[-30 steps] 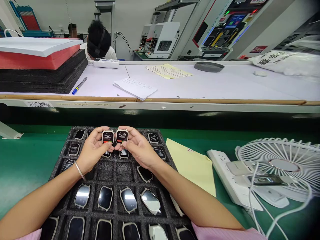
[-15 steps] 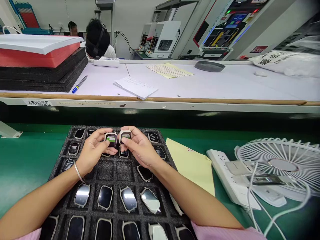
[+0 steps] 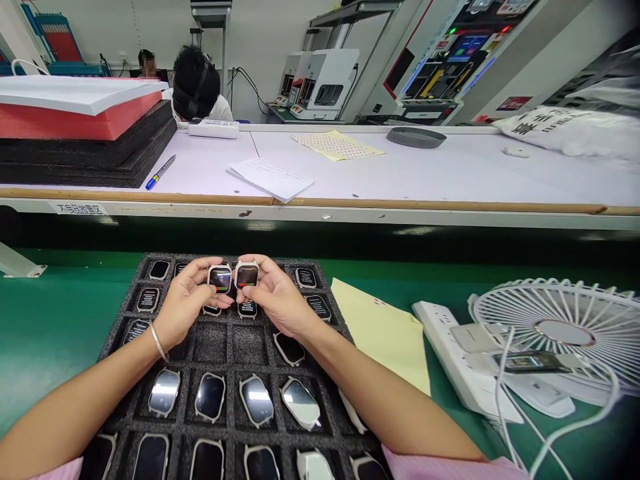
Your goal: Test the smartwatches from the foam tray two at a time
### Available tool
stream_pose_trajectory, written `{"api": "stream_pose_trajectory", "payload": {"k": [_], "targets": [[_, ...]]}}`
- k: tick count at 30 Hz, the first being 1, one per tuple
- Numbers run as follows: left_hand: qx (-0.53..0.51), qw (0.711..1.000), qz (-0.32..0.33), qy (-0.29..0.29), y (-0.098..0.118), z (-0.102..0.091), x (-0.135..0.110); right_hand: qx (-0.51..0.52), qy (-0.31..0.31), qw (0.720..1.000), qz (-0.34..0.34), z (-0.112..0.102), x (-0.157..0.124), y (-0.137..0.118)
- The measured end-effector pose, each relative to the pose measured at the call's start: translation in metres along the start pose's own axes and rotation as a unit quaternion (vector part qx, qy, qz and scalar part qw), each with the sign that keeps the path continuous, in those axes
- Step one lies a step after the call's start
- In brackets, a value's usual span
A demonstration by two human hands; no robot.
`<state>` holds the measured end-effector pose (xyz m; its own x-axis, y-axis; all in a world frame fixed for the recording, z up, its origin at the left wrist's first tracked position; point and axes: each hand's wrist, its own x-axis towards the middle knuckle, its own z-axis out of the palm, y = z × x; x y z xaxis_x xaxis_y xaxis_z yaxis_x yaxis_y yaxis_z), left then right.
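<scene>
My left hand (image 3: 183, 305) grips a small watch body (image 3: 221, 278) with a lit screen, thumb on its face. My right hand (image 3: 280, 301) holds a second watch body (image 3: 247, 275) beside it, also lit. Both are held side by side just above the far rows of a black foam tray (image 3: 115, 327). The tray's pockets hold several more watch bodies; two pockets below my hands are bare. A thin bracelet circles my left wrist.
A yellow paper sheet (image 3: 385, 330) lies right of the tray on the green mat. Further right are a white power strip (image 3: 460, 353), cables and a white fan (image 3: 565, 333). A raised white shelf (image 3: 400, 173) behind carries papers, a pen, foam stacks. People sit beyond it.
Both hands stay over the tray's far rows with the two watch bodies. The screens changed from red bars to green, then to mixed red and green. My thumbs shifted slightly on the faces.
</scene>
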<state>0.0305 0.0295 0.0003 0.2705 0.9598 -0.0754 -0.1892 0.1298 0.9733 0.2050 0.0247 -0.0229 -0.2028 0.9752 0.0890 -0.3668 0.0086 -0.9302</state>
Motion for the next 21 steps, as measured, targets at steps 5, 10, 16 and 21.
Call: {"api": "stream_pose_trajectory", "payload": {"k": [5,10,16,21], "targets": [[-0.001,1.000,0.001,-0.001,-0.001,0.000,0.000,0.002,0.001,1.000,0.001,0.000,0.000,0.000],[-0.001,1.000,0.000,-0.002,-0.001,0.000,0.002,-0.003,0.002,1.000,0.004,-0.001,0.001,0.000],[-0.008,1.000,0.005,-0.002,-0.001,-0.003,0.002,0.006,-0.001,1.000,0.011,0.000,0.002,-0.003],[-0.030,0.999,0.043,-0.007,0.014,-0.002,0.005,0.075,-0.007,0.997,0.015,0.005,0.013,-0.014]]}}
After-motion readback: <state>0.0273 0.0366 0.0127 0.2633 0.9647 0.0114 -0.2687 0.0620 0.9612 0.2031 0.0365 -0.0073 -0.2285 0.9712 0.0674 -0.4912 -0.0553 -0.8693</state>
